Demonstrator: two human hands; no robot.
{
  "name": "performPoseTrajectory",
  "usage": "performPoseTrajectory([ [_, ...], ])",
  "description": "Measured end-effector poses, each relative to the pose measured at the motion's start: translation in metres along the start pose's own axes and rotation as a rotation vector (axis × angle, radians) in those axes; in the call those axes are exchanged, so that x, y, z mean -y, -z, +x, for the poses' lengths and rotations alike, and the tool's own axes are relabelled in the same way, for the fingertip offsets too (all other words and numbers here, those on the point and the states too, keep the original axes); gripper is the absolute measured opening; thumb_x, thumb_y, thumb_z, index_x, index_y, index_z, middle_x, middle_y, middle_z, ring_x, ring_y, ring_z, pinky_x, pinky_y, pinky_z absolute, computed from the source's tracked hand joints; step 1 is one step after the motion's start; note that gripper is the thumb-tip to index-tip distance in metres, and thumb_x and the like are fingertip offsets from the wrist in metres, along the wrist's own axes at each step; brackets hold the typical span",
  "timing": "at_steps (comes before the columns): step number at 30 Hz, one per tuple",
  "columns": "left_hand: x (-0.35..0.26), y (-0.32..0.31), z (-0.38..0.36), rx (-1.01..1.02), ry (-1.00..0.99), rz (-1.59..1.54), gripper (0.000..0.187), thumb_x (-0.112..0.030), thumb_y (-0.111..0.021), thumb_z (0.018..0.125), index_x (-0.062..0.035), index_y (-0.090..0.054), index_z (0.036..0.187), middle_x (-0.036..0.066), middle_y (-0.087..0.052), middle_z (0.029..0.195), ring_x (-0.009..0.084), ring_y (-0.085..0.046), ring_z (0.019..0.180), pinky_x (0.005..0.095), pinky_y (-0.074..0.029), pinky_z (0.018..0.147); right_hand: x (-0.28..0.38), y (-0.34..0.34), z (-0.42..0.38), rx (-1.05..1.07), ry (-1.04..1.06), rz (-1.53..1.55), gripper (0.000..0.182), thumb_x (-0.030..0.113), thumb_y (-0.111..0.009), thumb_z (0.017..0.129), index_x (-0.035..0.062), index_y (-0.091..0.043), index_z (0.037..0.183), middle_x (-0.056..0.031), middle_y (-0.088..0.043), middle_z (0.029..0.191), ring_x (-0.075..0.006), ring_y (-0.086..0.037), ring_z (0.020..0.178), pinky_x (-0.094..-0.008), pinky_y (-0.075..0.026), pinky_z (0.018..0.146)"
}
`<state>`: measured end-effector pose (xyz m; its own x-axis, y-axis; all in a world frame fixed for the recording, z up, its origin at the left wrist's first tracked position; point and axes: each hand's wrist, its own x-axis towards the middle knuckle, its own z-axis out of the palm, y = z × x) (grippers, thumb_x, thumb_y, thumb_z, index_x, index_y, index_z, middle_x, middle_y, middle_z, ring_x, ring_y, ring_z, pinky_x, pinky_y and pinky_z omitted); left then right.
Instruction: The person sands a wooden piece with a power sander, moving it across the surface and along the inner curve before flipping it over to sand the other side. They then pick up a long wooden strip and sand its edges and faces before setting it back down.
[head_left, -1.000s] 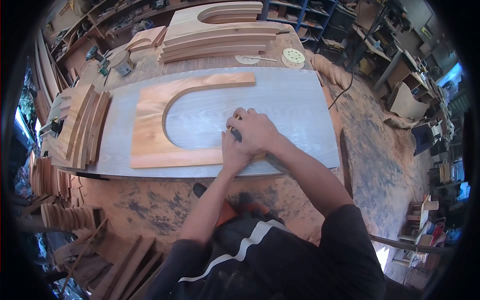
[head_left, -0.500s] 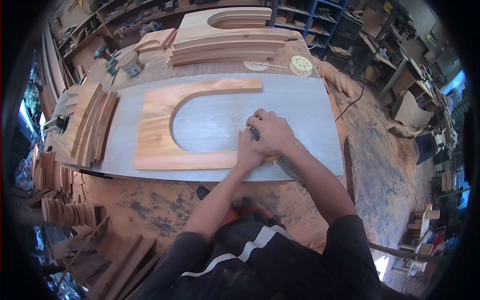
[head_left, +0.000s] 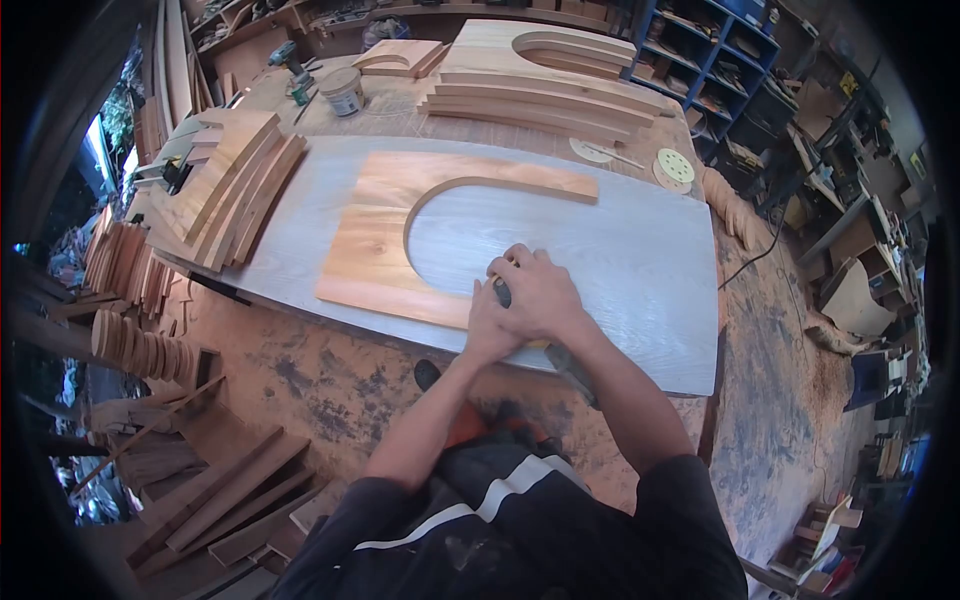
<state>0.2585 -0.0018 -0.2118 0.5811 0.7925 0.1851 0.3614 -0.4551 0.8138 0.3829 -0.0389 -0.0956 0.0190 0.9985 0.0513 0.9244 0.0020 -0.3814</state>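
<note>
U-shaped board (head_left: pixel 368 240), partly hidden by hands (head_left: pixel 540 297) gripping dark tool (head_left: pixel 502 292); stacked boards (head_left: pixel 530 92) beyond.

Honey-orange wooden cutout (head_left: pixel 375 230), pale grey wood-grained board (head_left: pixel 640 250), blue shelf (head_left: pixel 710 60), white-striped black shirt (head_left: pixel 560 530).

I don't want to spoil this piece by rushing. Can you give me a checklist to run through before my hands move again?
1. Curved wooden board flat on the grey sheet: ok, as far as it shows.
2. Board clamped: cannot tell; no clamp shows, but hands and forearms hide part of it.
3. Right hand on the dark tool: ok; the left hand is close against it, its grip unclear.
4. Tool's underside seated properly: cannot tell, hidden.
5. Board apart from the stacked pieces at left: ok, a gap shows.
6. Floor swept: not ok; it looks dusty.
</note>
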Motion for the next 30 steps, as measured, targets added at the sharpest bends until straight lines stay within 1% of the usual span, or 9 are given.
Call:
performPoseTrajectory([
  [1,0.003,0.008,-0.001,-0.018,-0.01,0.04,0.079,-0.04,-0.089,0.083,-0.0067,-0.058,0.148,0.019,-0.062,0.144,0.0364,-0.058,0.136,0.0502,-0.035,0.124,0.006,-0.002,0.004,-0.003,0.035,-0.007,0.042,0.033,-0.074,0.086,0.0147,-0.072,0.124,-0.013,-0.065,0.131,-0.0364,-0.066,0.115,-0.0505,-0.059,0.095],
  [2,0.006,0.016,-0.003,-0.032,-0.006,0.047,0.079,-0.04,-0.089,0.083,-0.0067,-0.058,0.148,0.019,-0.062,0.144,0.0364,-0.058,0.136,0.0502,-0.035,0.124,0.012,-0.004,0.008,-0.007,0.067,-0.015,0.037,0.034,-0.071,0.093,0.0144,-0.072,0.125,-0.0147,-0.066,0.129,-0.0376,-0.067,0.114,-0.052,-0.06,0.092],
  [6,0.015,0.044,-0.006,-0.066,0.038,0.062,0.083,-0.038,-0.091,0.08,-0.0055,-0.057,0.148,0.021,-0.06,0.146,0.0369,-0.058,0.136,0.0478,-0.044,0.117,0.035,-0.014,0.028,-0.006,0.079,0.032,0.037,0.033,-0.071,0.093,0.0144,-0.072,0.125,-0.0145,-0.066,0.13,-0.0373,-0.066,0.115,-0.0519,-0.059,0.094],
  [8,0.02,0.054,-0.006,-0.069,0.069,0.077,0.084,-0.037,-0.092,0.079,-0.005,-0.057,0.148,0.021,-0.06,0.145,0.0369,-0.058,0.136,0.0468,-0.048,0.113,0.044,-0.018,0.039,0.044,0.04,0.08,0.047,0.035,-0.075,0.084,0.0155,-0.072,0.127,-0.0125,-0.065,0.136,-0.0358,-0.065,0.122,-0.0502,-0.057,0.1],
  [10,0.023,0.068,-0.003,-0.051,0.061,0.1,0.086,-0.038,-0.093,0.077,-0.0043,-0.057,0.147,0.022,-0.06,0.143,0.0367,-0.058,0.136,0.0464,-0.05,0.11,0.053,-0.026,0.048,0.032,0.028,0.073,0.048,0.035,-0.075,0.084,0.0156,-0.072,0.127,-0.0124,-0.065,0.136,-0.0359,-0.065,0.122,-0.0503,-0.057,0.1],
  [11,0.025,0.073,0.0,-0.047,0.052,0.094,0.086,-0.038,-0.093,0.077,-0.0043,-0.057,0.147,0.022,-0.06,0.143,0.0367,-0.058,0.136,0.0464,-0.05,0.11,0.057,-0.028,0.052,0.022,0.021,0.07,0.048,0.035,-0.075,0.084,0.0157,-0.071,0.128,-0.0123,-0.065,0.136,-0.0361,-0.065,0.122,-0.0505,-0.057,0.1],
  [13,0.033,0.083,0.002,-0.064,0.092,-0.084,0.077,-0.043,-0.091,0.077,-0.01,-0.064,0.141,0.016,-0.063,0.14,0.0404,-0.056,0.135,0.0645,-0.028,0.126,0.066,-0.03,0.062,0.025,0.003,0.049,0.049,0.035,-0.076,0.083,0.0158,-0.071,0.128,-0.0122,-0.065,0.136,-0.0361,-0.065,0.122,-0.0506,-0.057,0.1],
  [23,0.116,0.165,0.018,-0.017,-0.003,-0.094,0.08,-0.042,-0.094,0.074,-0.0076,-0.064,0.139,0.018,-0.064,0.134,0.0411,-0.059,0.13,0.0609,-0.034,0.123,0.144,-0.067,0.132,-0.021,-0.081,0.024,0.052,0.035,-0.078,0.08,0.014,-0.071,0.127,-0.0121,-0.066,0.135,-0.0363,-0.065,0.121,-0.0506,-0.058,0.1],
  [30,0.177,0.221,0.031,0.015,-0.072,-0.014,0.082,-0.045,-0.092,0.075,-0.0076,-0.063,0.142,0.018,-0.065,0.136,0.0404,-0.058,0.134,0.0636,-0.027,0.128,0.198,-0.098,0.177,-0.086,-0.142,0.035,0.054,0.038,-0.077,0.08,0.013,-0.071,0.128,-0.0133,-0.066,0.135,-0.0372,-0.067,0.118,-0.0511,-0.059,0.098],
])
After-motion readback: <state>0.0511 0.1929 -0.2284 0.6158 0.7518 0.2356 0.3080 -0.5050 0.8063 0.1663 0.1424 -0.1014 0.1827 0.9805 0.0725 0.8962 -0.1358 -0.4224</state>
